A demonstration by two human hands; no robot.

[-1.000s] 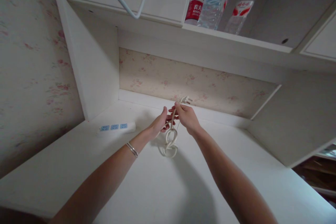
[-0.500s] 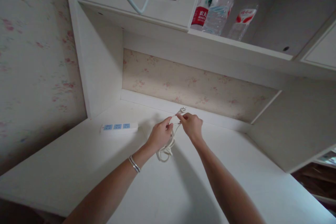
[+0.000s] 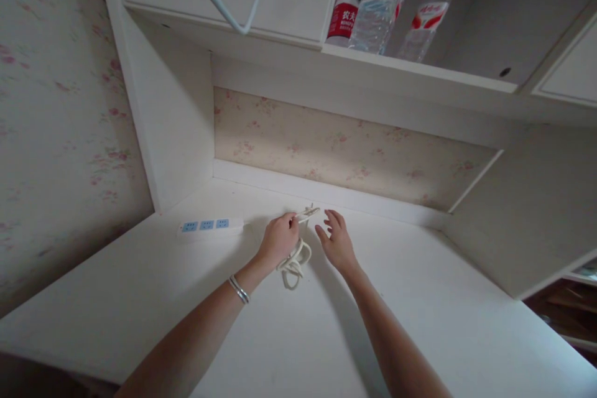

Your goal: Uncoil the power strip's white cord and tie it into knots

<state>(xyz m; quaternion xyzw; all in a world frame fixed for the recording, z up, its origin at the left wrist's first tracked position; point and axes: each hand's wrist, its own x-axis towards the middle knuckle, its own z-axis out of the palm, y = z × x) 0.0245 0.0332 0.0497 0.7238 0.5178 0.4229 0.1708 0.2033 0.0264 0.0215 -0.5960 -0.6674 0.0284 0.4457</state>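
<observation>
My left hand (image 3: pixel 280 239) pinches a white power cord (image 3: pixel 293 264) between thumb and fingers. Just past its fingertips a loop of the cord sticks out, with what looks like the plug (image 3: pixel 310 208) behind it. More of the cord hangs in a loose tangle below that hand. Right of the loop, my right hand (image 3: pixel 336 239) has its fingers apart and nothing in them. A white power strip (image 3: pixel 212 226) with blue sockets lies on the white desktop (image 3: pixel 275 342), left of my left hand.
Above the desk hangs a white cabinet (image 3: pixel 224 9) with an open shelf holding plastic bottles (image 3: pixel 373 15). A pale blue bent rod or cable (image 3: pixel 242 28) hangs in front of it. Side panels (image 3: pixel 181 124) and a floral back wall (image 3: pixel 326 143) border the desk.
My right hand has let go of the cord by the plug, spread its fingers and drawn back slightly. My left hand keeps its hold, and the plug end has swung lower.
</observation>
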